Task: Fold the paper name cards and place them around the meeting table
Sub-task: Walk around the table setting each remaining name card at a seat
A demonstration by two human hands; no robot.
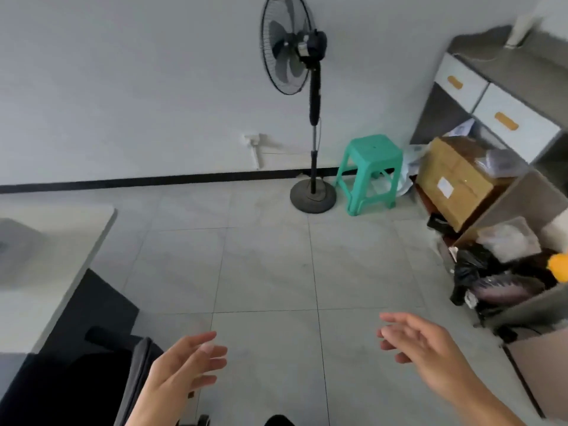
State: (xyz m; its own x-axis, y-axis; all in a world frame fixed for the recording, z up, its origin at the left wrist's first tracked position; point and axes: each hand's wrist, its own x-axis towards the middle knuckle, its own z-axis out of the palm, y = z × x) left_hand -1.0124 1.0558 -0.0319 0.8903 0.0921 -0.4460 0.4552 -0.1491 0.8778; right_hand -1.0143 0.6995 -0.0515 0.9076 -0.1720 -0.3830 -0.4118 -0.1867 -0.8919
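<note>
My left hand (187, 364) and my right hand (421, 345) hover above the tiled floor at the bottom of the view, both with fingers spread and holding nothing. The corner of a white table (61, 272) shows at the left edge, with a blurred grey shape on it. No paper name cards are visible in this view.
A black office chair (76, 379) stands at lower left beside the table. A black pedestal fan (310, 118) and a green plastic stool (368, 170) stand by the far wall. Cardboard boxes (455, 182), a black bag and a grey cabinet with white drawers (491, 96) crowd the right side.
</note>
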